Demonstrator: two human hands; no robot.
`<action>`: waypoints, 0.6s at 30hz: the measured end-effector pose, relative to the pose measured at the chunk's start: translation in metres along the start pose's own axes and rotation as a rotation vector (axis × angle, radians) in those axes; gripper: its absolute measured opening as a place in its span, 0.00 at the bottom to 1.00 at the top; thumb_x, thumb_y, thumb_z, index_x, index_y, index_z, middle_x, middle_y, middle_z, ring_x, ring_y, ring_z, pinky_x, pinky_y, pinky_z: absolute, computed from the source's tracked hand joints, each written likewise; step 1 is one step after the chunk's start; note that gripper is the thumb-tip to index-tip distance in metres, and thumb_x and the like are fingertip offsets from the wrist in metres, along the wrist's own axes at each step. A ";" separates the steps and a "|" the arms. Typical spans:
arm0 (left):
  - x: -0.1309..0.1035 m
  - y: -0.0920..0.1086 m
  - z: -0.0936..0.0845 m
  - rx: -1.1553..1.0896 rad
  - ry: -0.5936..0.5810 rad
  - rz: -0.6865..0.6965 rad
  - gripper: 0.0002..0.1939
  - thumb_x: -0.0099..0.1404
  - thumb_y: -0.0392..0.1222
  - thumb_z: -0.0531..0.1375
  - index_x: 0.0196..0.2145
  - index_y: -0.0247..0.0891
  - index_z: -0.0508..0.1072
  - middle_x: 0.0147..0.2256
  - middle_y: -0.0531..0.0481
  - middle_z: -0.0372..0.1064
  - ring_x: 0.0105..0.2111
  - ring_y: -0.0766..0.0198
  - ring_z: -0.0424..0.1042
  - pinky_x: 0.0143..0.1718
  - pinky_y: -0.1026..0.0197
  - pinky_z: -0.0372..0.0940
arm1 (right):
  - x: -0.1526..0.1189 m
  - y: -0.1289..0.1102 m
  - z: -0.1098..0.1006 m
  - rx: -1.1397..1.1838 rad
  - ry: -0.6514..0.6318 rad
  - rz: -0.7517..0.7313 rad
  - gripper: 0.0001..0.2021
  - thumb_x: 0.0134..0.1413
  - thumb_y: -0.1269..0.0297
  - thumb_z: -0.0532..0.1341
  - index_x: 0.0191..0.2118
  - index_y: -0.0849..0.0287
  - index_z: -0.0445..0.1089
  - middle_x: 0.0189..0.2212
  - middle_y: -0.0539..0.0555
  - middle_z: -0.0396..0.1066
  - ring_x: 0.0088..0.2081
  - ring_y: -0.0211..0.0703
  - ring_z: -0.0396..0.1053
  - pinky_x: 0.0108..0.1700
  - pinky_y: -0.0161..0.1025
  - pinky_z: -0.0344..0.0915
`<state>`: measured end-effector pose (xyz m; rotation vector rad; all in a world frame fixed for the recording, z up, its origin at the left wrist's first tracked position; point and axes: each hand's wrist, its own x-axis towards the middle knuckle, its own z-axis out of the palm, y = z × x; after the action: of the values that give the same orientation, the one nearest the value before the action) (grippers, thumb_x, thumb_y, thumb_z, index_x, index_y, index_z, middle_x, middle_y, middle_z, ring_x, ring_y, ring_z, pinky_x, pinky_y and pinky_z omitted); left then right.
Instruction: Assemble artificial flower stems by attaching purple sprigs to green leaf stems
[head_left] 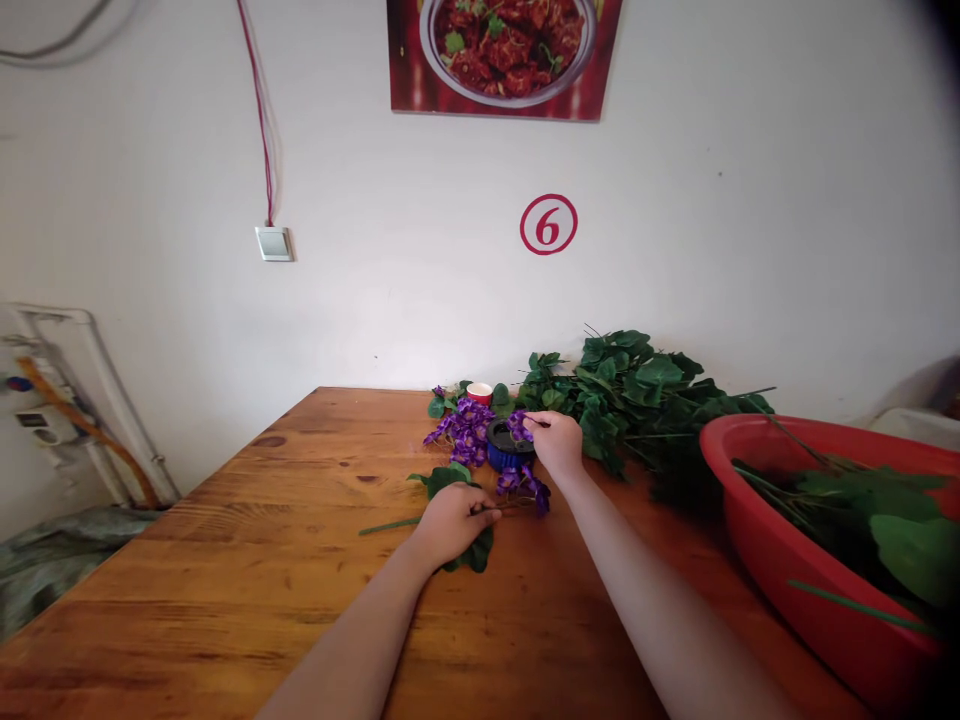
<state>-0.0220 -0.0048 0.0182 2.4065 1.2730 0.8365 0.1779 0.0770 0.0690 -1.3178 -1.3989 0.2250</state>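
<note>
My left hand [452,522] is closed on an artificial flower stem, low over the table. Green leaves [474,553] spread around that hand, a green stalk [388,525] sticks out to its left, and purple flowers [523,488] lie to its right. My right hand [556,440] pinches a small purple flower [518,425] above a dark blue round container [510,447]. Left of the container lies a pile of purple flowers [466,432]. A small red-rimmed white cup or roll [479,393] stands just behind; I cannot tell which.
Bunches of artificial green leaves [637,385] are heaped against the wall at the back right. A large red basin [757,520] with more leafy stems stands at the right. The wooden table [225,580] meets the white wall [420,250] at its far edge.
</note>
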 end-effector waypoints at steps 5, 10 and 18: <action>0.000 0.003 -0.001 -0.016 0.002 -0.015 0.13 0.63 0.49 0.57 0.31 0.40 0.77 0.30 0.50 0.74 0.33 0.61 0.68 0.34 0.63 0.56 | -0.002 -0.006 0.002 0.026 -0.039 0.040 0.09 0.43 0.64 0.62 0.31 0.55 0.79 0.31 0.54 0.78 0.35 0.51 0.74 0.42 0.43 0.68; 0.000 0.004 -0.001 -0.020 0.016 -0.025 0.12 0.62 0.49 0.57 0.30 0.40 0.76 0.27 0.51 0.72 0.31 0.63 0.67 0.32 0.63 0.55 | 0.001 -0.008 -0.001 0.082 -0.044 0.090 0.09 0.40 0.64 0.63 0.30 0.55 0.80 0.29 0.54 0.78 0.33 0.51 0.74 0.38 0.42 0.68; 0.001 0.004 -0.002 -0.007 0.025 -0.041 0.13 0.62 0.49 0.57 0.28 0.39 0.76 0.26 0.52 0.72 0.29 0.64 0.67 0.30 0.64 0.54 | 0.005 0.000 0.001 0.178 -0.047 0.176 0.12 0.40 0.62 0.64 0.33 0.59 0.79 0.28 0.56 0.78 0.31 0.51 0.75 0.32 0.41 0.68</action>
<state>-0.0204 -0.0062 0.0221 2.3633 1.3212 0.8613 0.1786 0.0809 0.0717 -1.2934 -1.2710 0.4901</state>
